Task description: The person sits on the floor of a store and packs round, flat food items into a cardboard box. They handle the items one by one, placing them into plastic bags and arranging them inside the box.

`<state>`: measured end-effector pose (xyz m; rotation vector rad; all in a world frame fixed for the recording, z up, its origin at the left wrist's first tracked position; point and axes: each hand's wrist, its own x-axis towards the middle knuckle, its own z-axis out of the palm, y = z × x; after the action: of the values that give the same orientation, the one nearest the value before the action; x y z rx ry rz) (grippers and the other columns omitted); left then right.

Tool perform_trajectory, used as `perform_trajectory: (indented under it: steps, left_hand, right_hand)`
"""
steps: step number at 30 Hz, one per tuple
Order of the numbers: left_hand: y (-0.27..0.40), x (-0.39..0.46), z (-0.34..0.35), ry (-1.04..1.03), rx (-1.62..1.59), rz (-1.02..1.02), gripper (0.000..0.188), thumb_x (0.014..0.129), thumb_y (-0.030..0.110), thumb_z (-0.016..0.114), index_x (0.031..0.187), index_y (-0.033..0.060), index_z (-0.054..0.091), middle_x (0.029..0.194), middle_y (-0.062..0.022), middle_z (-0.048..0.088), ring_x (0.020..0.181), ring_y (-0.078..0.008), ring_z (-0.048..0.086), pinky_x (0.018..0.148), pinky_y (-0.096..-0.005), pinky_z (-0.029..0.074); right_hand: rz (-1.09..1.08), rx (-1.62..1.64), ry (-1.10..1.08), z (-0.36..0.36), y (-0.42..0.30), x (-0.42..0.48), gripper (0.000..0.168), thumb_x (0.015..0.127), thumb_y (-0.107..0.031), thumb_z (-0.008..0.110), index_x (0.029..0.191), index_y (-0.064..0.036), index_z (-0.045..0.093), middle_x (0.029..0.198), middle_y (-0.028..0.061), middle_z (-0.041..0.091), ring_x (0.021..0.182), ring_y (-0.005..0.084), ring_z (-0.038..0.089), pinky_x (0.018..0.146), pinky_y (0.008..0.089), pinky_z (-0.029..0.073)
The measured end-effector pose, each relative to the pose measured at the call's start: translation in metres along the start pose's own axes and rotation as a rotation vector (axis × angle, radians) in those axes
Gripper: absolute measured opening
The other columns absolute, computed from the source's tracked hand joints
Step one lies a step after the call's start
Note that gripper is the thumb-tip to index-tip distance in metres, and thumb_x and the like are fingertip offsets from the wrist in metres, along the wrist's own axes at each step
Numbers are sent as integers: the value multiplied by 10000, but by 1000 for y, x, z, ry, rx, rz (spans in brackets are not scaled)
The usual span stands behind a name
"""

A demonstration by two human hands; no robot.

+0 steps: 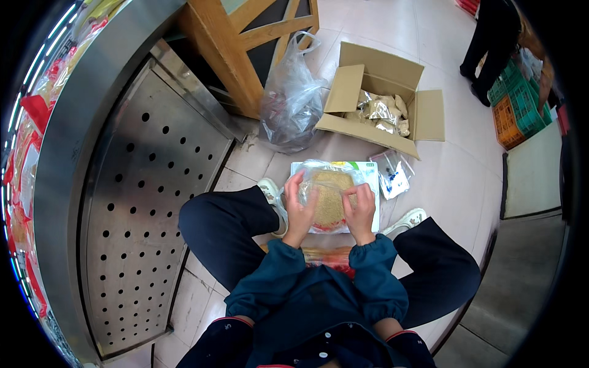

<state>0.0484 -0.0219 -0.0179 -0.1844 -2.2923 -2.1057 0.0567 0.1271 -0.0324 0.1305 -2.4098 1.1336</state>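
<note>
A clear plastic bag (331, 180) of tan, grain-like material lies between my feet, its mouth gathered loosely towards me. My left hand (298, 214) holds the film at the bag's left side, fingers raised. On the opposite side, my right hand (361, 209) pinches the film between thumb and fingers. Under the bag is a flat white printed carton (372, 184), mostly covered. Red shows at the bag's near edge; I cannot tell whether it is print or something beneath. Close to my lap, a red and yellow plastic-wrapped package (329, 257) is partly hidden by my sleeves.
An open cardboard box (382, 55) holds several small tan packets (384, 110). Beside it stands a filled clear carrier bag (292, 106). A clear pouch (395, 177) lies right of the carton. A perforated metal panel (138, 193) borders the left. A person (490, 46) stands near plastic crates (520, 106).
</note>
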Motion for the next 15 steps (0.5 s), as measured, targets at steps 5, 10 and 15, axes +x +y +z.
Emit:
perform_trajectory:
  steps: [5, 10, 15]
  left_hand:
    - [-14, 3, -5, -61, -1169, -499, 491, 928, 314, 375, 1294, -2, 290, 1312, -103, 365, 1203, -231, 353, 1004, -343, 269]
    - [-21, 0, -2, 108, -698, -411, 456, 947, 273, 320, 1304, -10, 305, 1358, -112, 322, 1251, -215, 305, 1020, -324, 244]
    - [-32, -7, 11, 49, -369, -367, 488, 947, 295, 320, 1332, 0, 273, 1339, -109, 340, 1228, -184, 321, 1012, -291, 239]
  right_hand:
    - [-187, -28, 2, 18, -11, -6, 189, 591, 23, 618, 707, -56, 491, 750, 86, 504, 737, 288, 501, 644, 362, 366]
    - [-81, 251, -372, 14, -18, -8, 325, 615, 22, 560, 929, -45, 513, 938, 132, 501, 928, 299, 492, 795, 381, 396]
    - [327, 582, -306, 34, -23, -21, 358, 742, -33, 570, 1083, -29, 464, 1028, 166, 479, 994, 264, 505, 814, 344, 428]
